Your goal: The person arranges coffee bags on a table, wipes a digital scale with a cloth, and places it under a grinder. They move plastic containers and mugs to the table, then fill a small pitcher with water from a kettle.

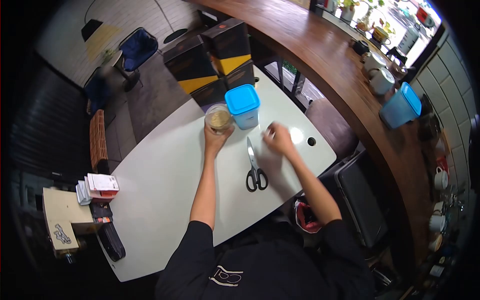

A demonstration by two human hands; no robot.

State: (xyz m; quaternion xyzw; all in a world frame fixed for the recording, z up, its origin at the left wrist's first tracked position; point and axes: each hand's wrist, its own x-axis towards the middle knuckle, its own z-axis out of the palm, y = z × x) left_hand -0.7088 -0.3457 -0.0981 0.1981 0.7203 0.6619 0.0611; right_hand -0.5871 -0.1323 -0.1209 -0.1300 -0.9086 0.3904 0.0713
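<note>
My left hand (pixel 216 138) grips a clear round jar (pixel 218 118) filled with a tan granular stuff, standing on the white table (pixel 160 175). Right beside the jar stands a container with a blue lid (pixel 243 105). My right hand (pixel 279 139) rests on the table to the right, fingers curled around something small and pale that I cannot make out. Black-handled scissors (pixel 254 166) lie shut on the table between my two hands, blades pointing away from me.
A stack of small boxes (pixel 101 185) and a black pouch (pixel 111 241) sit at the table's left end. Black-and-yellow cartons (pixel 210 57) stand beyond the table. A curved wooden counter (pixel 345 75) on the right bears cups and another blue-lidded container (pixel 401 105). The table has a cable hole (pixel 311 141).
</note>
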